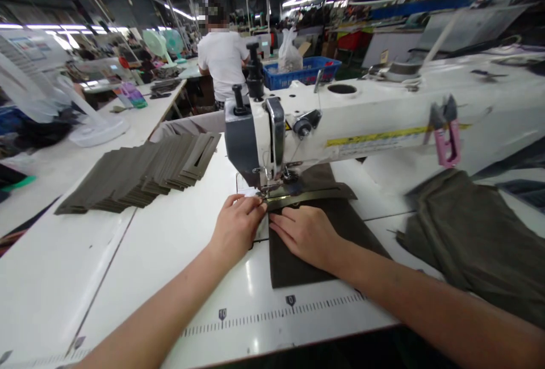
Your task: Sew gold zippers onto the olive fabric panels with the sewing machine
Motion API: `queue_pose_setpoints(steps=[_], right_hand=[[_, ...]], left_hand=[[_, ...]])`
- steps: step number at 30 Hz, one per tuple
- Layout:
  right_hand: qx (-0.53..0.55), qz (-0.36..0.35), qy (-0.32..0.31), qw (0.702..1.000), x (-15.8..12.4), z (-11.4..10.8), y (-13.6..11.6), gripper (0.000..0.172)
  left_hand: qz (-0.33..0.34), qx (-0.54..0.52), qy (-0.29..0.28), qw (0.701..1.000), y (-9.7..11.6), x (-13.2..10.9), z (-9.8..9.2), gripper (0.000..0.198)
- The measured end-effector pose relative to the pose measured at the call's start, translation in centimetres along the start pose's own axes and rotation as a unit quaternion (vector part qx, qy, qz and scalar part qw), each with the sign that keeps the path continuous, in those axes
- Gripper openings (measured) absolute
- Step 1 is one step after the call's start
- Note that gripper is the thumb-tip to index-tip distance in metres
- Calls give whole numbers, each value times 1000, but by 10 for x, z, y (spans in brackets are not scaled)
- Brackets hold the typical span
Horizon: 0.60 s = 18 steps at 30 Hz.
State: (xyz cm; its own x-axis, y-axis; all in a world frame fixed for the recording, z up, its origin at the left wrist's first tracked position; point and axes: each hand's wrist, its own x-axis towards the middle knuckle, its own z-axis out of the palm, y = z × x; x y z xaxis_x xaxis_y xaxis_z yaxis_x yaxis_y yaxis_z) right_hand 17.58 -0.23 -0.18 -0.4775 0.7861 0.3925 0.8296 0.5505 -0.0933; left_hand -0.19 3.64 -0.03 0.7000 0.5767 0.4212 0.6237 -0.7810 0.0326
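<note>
White tabletop (170, 255) is showing a printed black ruler scale (255, 318) along the near edge, marks reading 10 and 0. Dark olive flat fabric panel (293, 267) is lying just beyond, under the needle end of the machine, its near corner pointing toward the ruler. Right hand (309, 233) is resting on the panel, fingers stretching out and pressing down, not clenching; thumb is hiding. Left hand (238, 224) is bending its fingers at the left end of a narrow olive fabric strip (317, 194) with a gold-yellow line; fingertips are touching there, cannot tell if they are pinching it. Strip is lying across the panel, its left end sitting by the needle area. Rumpled dark olive fabric bundle (481, 238) is lying at right. White industrial sewing machine (383, 113) is standing over the work, pink-handled dark-bladed snips (447, 145) sitting against its arm. Fanned stack of olive fabric pieces (136, 173) is lying at left. Farther: white round fan base (97, 128) is standing on the adjoining table, 1 person in a white T-shirt (223, 65) is facing away, blue plastic basket (321, 75) is holding a translucent plastic bag (290, 54).
</note>
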Motion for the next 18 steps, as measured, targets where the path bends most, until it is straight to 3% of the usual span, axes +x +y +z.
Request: queue_pose_setpoints(steps=[4, 9, 18], right_hand=[[-9, 0, 59, 998, 2, 4, 3, 27], [34, 29, 9, 999, 3, 13, 6, 37], [1, 43, -30, 999, 5, 11, -1, 42]], left_hand=[[3, 51, -16, 999, 5, 1, -2, 21], [7, 75, -19, 997, 7, 4, -2, 23], [34, 54, -20, 998, 2, 5, -1, 25]])
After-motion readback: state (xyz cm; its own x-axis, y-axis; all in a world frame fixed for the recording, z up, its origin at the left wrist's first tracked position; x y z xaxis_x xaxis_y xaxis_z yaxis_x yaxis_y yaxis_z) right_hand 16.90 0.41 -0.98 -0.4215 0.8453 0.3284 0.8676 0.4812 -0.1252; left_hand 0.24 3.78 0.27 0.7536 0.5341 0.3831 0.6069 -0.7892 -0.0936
